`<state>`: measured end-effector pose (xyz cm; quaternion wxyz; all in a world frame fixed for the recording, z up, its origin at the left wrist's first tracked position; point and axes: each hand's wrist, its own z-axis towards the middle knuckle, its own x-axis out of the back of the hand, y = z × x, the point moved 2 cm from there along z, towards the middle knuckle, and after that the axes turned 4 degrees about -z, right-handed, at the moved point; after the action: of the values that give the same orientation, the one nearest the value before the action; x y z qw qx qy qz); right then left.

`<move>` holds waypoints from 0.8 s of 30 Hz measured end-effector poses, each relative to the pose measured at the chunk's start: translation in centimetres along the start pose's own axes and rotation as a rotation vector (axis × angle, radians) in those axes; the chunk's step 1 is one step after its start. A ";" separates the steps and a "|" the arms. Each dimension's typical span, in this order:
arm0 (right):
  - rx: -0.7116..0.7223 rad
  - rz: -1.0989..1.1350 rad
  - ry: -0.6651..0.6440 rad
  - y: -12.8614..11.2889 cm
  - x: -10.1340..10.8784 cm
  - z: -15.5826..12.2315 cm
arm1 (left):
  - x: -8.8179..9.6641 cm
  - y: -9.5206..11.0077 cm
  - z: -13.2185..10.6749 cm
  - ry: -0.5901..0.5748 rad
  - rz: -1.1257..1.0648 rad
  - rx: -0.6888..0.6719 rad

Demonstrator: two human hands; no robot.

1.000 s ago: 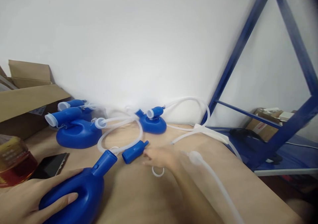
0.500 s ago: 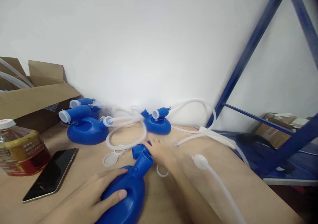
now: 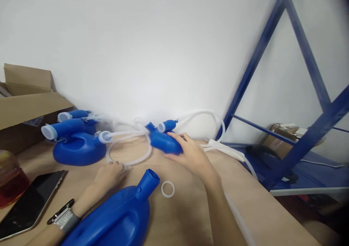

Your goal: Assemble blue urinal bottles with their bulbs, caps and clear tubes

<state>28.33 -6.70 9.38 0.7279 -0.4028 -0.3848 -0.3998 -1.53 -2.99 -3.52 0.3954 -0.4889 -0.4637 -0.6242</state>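
Clasping the far bottle [image 3: 161, 142] by the wall [image 3: 136, 56] with the right hand [image 3: 192, 155], fingers curling over it. Pressing the left hand [image 3: 110, 172], fingertips down, beside the tube [image 3: 136, 162]; grip hidden, cannot tell. Counting four blue bottles, one ring [image 3: 167, 189], one phone [image 3: 29, 202].

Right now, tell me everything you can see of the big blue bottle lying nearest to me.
The big blue bottle is smooth, glossy plastic: a rounded body and a short straight neck. It lies on its side on the tan table, neck aimed away and rightward, mouth open, no cap. The picture's edge cuts off its base. A white ring lies just right of the neck, apart. Neither hand holds it: the left hand rests beyond it, the right hand grips a smaller blue bottle farther back.
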 end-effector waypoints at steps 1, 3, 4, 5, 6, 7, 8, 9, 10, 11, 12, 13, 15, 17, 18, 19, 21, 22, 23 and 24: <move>-0.002 0.035 0.012 -0.4 0.4 -0.2 | -0.2 -0.1 0.0 0.022 0.018 0.002; -0.002 0.092 0.033 -1.1 1.0 -0.6 | -0.2 -0.4 0.1 0.058 0.038 -0.014; 0.000 0.111 0.037 -1.3 1.2 -0.7 | -0.2 -0.6 0.1 0.069 0.026 -0.029; 0.003 0.125 0.036 -1.4 1.4 -0.8 | -0.2 -0.7 0.2 0.066 -0.012 -0.050; 0.005 0.135 0.028 -1.4 1.4 -0.8 | -0.1 -0.7 0.2 0.047 -0.067 -0.076; 0.006 0.141 0.013 -1.4 1.4 -0.8 | -0.1 -0.5 0.3 0.012 -0.134 -0.108; 0.006 0.145 -0.005 -1.3 1.3 -0.8 | 0.0 -0.2 0.3 -0.036 -0.207 -0.141; 0.005 0.149 -0.023 -1.1 1.2 -0.7 | 0.1 0.2 0.3 -0.086 -0.273 -0.169; 0.005 0.154 -0.036 -0.9 1.0 -0.5 | 0.3 0.7 0.3 -0.126 -0.328 -0.193; 0.010 0.162 -0.045 -0.7 0.8 -0.4 | 0.7 1.2 0.3 -0.148 -0.366 -0.214; 0.018 0.173 -0.051 -0.5 0.7 -0.2 | 1.3 1.8 0.3 -0.158 -0.408 -0.228; 0.026 0.187 -0.056 -0.2 0.5 0.0 | 2.1 2.4 0.3 -0.164 -0.473 -0.235; 0.039 0.219 -0.080 0.3 0.1 0.2 | 4.2 3.5 0.4 -0.157 -0.668 -0.230; 0.050 0.249 -0.115 0.7 -0.2 0.5 | 6.8 4.4 0.5 -0.091 -0.914 -0.199; 0.056 0.263 -0.133 0.8 -0.3 0.5 | 8.0 4.9 0.5 -0.032 -1.004 -0.191; 0.064 0.285 -0.147 0.9 -0.4 0.6 | 9.1 5.3 0.5 0.026 -1.058 -0.202; 0.087 0.364 -0.164 0.8 -0.7 0.7 | 10.7 6.1 0.5 0.100 -1.084 -0.263; 0.099 0.416 -0.169 0.8 -0.8 0.7 | 11.1 6.4 0.5 0.121 -1.068 -0.302; 0.109 0.469 -0.169 0.7 -0.9 0.7 | 11.3 6.8 0.4 0.138 -1.042 -0.337; 0.116 0.516 -0.162 0.6 -1.1 0.7 | 11.4 7.0 0.3 0.158 -1.020 -0.362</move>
<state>28.26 -5.55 8.55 0.7945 -0.4756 -0.3486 -0.1448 2.76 -4.93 9.03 -0.0143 -0.2136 -0.4961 -0.8415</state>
